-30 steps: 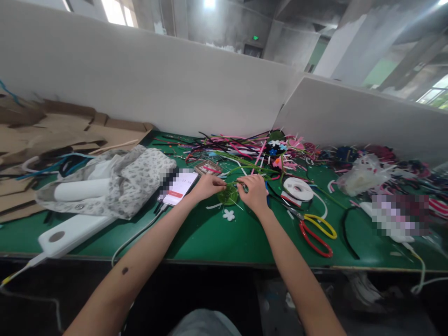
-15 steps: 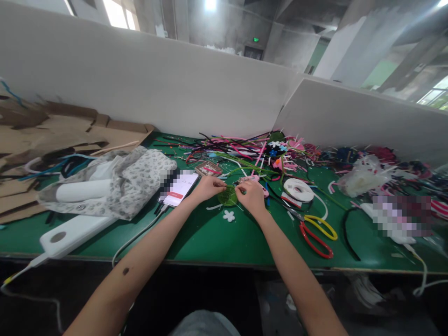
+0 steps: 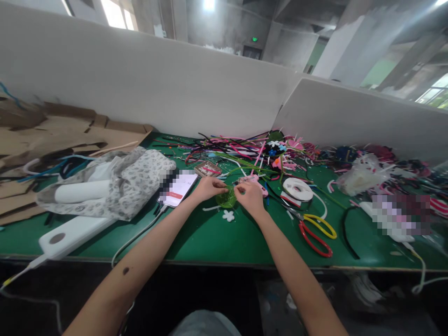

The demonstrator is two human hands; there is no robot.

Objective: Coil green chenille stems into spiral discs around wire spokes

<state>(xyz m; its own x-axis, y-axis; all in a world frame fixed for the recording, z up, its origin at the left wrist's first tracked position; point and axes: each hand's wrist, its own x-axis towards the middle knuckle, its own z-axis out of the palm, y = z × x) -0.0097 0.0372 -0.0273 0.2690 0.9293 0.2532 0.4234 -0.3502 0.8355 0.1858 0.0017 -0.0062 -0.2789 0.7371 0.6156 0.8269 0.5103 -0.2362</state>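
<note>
My left hand (image 3: 211, 188) is closed in a pinch on the upper left edge of a round green disc (image 3: 226, 199), which looks fuzzy and is tilted above the table. At the disc's right edge, my right hand (image 3: 249, 196) has thumb and forefinger pressed together; what lies between those fingertips is too small to make out. Just below the disc, a white five-petalled flower (image 3: 228, 215) lies on the green tabletop (image 3: 210, 240). A pink tool (image 3: 259, 183), partly hidden, rests behind my right hand.
Scissors (image 3: 310, 226) with red and yellow handles and a white tape roll (image 3: 298, 189) lie right. A phone (image 3: 180, 189) with a cable and a patterned cloth bag (image 3: 140, 182) sit left. Pipe cleaners (image 3: 231, 145) are heaped behind; a white partition (image 3: 175, 84) backs the table.
The green disc has shifted slightly left and tilted between my fingers. A thin pale strand seen below my right fingers earlier no longer shows. Both hands stay nearly in place.
</note>
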